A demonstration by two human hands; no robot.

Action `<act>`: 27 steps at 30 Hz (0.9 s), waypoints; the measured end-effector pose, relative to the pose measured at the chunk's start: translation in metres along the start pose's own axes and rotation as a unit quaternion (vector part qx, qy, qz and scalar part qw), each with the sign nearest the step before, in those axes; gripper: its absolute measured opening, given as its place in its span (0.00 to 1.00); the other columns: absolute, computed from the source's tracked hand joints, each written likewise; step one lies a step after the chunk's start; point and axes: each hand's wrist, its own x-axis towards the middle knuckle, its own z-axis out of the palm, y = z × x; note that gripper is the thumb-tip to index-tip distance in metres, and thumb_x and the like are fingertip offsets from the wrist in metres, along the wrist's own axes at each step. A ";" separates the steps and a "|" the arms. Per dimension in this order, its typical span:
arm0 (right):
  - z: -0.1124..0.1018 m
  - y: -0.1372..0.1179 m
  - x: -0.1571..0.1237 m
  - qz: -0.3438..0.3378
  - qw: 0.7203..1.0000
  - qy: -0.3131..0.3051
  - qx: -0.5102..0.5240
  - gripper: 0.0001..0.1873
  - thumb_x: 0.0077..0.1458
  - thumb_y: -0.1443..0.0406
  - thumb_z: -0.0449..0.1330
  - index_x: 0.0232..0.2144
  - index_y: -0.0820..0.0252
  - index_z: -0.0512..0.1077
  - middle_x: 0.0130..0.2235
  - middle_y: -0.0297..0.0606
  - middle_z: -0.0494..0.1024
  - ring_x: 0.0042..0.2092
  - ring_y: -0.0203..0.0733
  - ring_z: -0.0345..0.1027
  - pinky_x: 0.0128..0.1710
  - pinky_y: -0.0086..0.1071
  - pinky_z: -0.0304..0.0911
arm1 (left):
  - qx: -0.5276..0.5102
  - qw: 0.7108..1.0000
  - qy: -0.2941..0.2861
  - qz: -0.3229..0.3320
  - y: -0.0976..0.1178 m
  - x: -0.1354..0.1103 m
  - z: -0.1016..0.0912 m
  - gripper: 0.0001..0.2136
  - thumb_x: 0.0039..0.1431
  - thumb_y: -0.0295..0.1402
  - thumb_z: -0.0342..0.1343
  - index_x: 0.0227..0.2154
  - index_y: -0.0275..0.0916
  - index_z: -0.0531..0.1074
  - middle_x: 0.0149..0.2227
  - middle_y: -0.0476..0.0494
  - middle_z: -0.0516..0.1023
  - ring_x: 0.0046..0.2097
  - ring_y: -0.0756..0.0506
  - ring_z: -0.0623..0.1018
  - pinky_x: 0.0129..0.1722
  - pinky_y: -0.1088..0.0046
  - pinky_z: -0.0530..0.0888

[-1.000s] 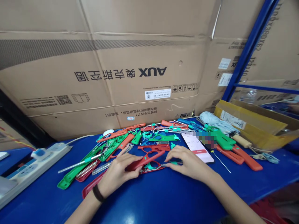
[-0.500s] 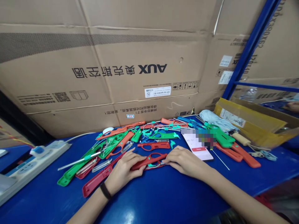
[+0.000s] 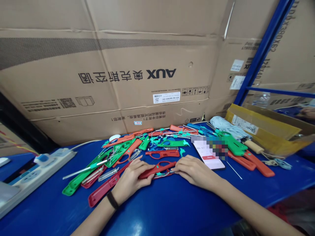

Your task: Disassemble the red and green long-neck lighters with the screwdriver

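Observation:
A red long-reach lighter [image 3: 159, 168] lies between my two hands, low over the table front. Its trigger loop faces away from me, and a green trigger and thin white wire show along it. My left hand [image 3: 133, 175], with a black band at the wrist, wraps its fingers and thumb round the handle. At the other end, my right hand [image 3: 193, 170] pinches the lighter's tip; a small whitish-metal piece shows by the fingertips. A red lighter shell half [image 3: 103, 191] runs beneath my left hand. Just beyond, another red lighter half [image 3: 163, 153] lies flat.
Green and red lighter parts, metal tubes and clear fuel tanks [image 3: 108, 174] are heaped behind my hands. A phone [image 3: 209, 157] lies to the right, near a thin screwdriver [image 3: 233, 169] and a yellow-taped box [image 3: 265, 126]. A white power strip [image 3: 31, 177] stands at left; cardboard [image 3: 128, 49] walls the back.
Both hands keep nearly the same grip on the red lighter. The view has shifted very slightly; nothing else has visibly moved.

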 end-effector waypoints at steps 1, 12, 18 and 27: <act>0.000 0.000 0.000 -0.002 1.000 -0.001 -0.007 0.09 0.60 0.68 0.53 0.38 0.60 0.74 0.38 0.38 0.78 0.40 0.41 0.71 0.41 0.36 0.62 | 0.001 1.000 0.002 0.000 0.000 0.000 0.000 0.11 0.57 0.32 0.57 0.43 0.41 0.73 0.36 0.48 0.79 0.36 0.47 0.76 0.46 0.64 0.71; -0.014 -0.008 0.002 -0.014 0.993 -0.103 -0.064 0.13 0.58 0.72 0.53 0.43 0.57 0.73 0.39 0.39 0.76 0.42 0.42 0.68 0.43 0.36 0.60 | -0.001 1.000 0.004 -0.005 0.001 -0.002 0.000 0.10 0.56 0.32 0.57 0.42 0.41 0.73 0.36 0.48 0.78 0.37 0.47 0.76 0.48 0.64 0.70; -0.015 -0.021 -0.003 -0.013 0.986 -0.103 -0.129 0.17 0.55 0.68 0.55 0.48 0.62 0.70 0.39 0.43 0.73 0.42 0.46 0.64 0.42 0.38 0.57 | 0.005 1.000 0.003 -0.002 -0.002 -0.003 0.002 0.11 0.57 0.33 0.56 0.43 0.41 0.73 0.36 0.47 0.78 0.39 0.46 0.76 0.45 0.65 0.72; -0.011 -0.023 -0.006 -0.001 0.987 -0.038 -0.157 0.17 0.56 0.67 0.55 0.49 0.58 0.70 0.43 0.45 0.72 0.45 0.48 0.63 0.44 0.41 0.57 | 0.004 1.000 0.013 -0.015 0.000 -0.003 -0.001 0.11 0.56 0.33 0.57 0.43 0.41 0.73 0.35 0.46 0.78 0.37 0.46 0.77 0.48 0.62 0.71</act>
